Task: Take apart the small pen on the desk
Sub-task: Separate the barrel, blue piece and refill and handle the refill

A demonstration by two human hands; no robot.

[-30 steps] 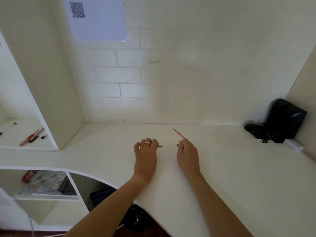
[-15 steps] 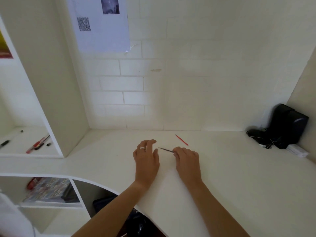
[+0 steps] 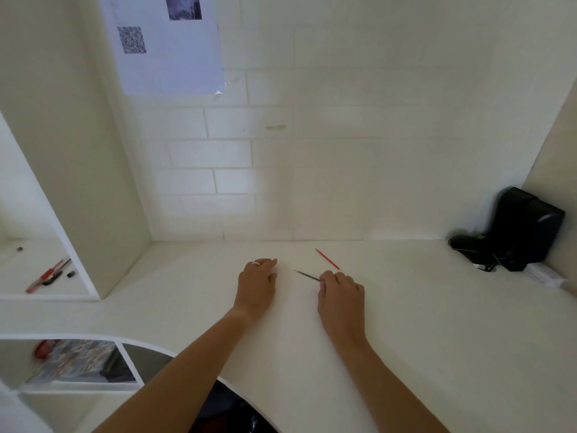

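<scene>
— Where's the pen now?

— Just above the frame's centre. My right hand [image 3: 342, 300] pinches one end of a thin dark pen piece [image 3: 307, 276], its tip slanting toward the upper left over the white desk [image 3: 437, 323].

— And the other hand?

— My left hand [image 3: 256, 285] lies palm-down, fingers loose, holding nothing. A thin red piece [image 3: 327, 259] lies just beyond my right hand.

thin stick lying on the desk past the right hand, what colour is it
Red. The thin stick shows clearly in the head view, beyond the right hand.
</scene>
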